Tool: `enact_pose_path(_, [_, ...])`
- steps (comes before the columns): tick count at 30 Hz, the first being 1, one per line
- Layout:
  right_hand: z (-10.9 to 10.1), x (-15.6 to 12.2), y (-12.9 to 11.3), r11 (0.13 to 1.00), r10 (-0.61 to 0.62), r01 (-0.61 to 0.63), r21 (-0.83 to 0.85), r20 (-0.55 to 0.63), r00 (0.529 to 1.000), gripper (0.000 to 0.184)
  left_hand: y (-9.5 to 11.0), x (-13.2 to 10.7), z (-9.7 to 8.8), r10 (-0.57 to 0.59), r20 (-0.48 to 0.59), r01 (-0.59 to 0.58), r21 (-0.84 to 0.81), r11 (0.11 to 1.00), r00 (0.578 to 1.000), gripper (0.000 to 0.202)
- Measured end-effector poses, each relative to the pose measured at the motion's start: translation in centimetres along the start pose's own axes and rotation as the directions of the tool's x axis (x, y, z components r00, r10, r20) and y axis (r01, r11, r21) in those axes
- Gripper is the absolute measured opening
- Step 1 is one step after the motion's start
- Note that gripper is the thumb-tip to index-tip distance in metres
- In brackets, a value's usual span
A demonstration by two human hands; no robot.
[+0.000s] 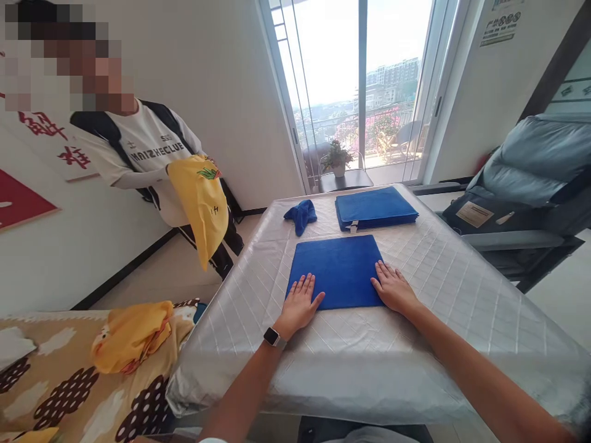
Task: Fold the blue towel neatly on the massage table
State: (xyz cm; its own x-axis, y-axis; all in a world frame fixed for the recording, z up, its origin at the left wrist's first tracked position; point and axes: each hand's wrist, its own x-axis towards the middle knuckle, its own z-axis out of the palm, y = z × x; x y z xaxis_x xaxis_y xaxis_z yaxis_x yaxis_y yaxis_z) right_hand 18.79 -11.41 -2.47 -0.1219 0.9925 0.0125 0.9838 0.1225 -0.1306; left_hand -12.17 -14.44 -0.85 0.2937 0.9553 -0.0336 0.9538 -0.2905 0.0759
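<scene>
A flat blue cloth [340,271], squared into a rectangle, lies on the silver quilted table cover [438,271] in front of me. My left hand [301,303] rests palm down on its near left corner, fingers spread. On the right edge lies my right hand [392,286], also flat with its fingers stretched out. Behind this cloth sits a stack of folded blue cloths [376,206] with a white tag at its front. A small crumpled blue cloth [301,216] lies to the left of the stack.
Left of the table stands a person [157,154] holding a yellow cloth [201,203]. A patterned bed [69,381] at lower left bears an orange cloth [133,335]. A grey recliner [530,178] stands at right. Beyond the table are a chair with a potted plant [338,161] and a glass door.
</scene>
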Motion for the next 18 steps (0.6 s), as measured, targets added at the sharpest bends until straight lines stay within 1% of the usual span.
enact_pose_path(3, [0.0,0.1,-0.1,1.000,0.005,-0.005,-0.009,-0.002,1.000,0.068,-0.7,-0.5,0.1,-0.041,-0.033,0.042,0.031,0.999,0.999,0.077])
enact_pose_path(6, [-0.3,-0.1,-0.3,0.999,0.005,-0.006,-0.047,-0.025,1.000,0.067,-0.6,-0.5,0.1,-0.059,-0.053,0.061,0.037,0.997,0.997,0.077])
enact_pose_path(9, [-0.8,-0.7,-0.6,0.996,-0.011,0.004,-0.089,-0.085,0.996,0.063,-0.4,-0.5,0.2,-0.059,-0.050,0.060,0.024,0.998,0.997,0.081])
enact_pose_path(13, [-1.0,-3.3,-0.9,0.991,-0.069,0.053,-0.123,-0.132,0.989,0.061,-0.7,-0.5,0.5,-0.033,-0.077,0.033,-0.007,0.999,0.997,0.080])
enact_pose_path(15, [-0.8,-4.9,-1.0,0.992,-0.070,0.057,-0.112,-0.122,0.990,0.063,-0.8,-0.5,0.8,-0.025,-0.094,0.022,-0.023,0.999,0.995,0.079])
enact_pose_path(18, [-0.3,-6.9,-1.0,0.997,-0.033,0.029,-0.065,-0.065,0.997,0.067,-0.9,-0.3,1.0,-0.029,-0.106,0.024,-0.046,0.999,0.994,0.080])
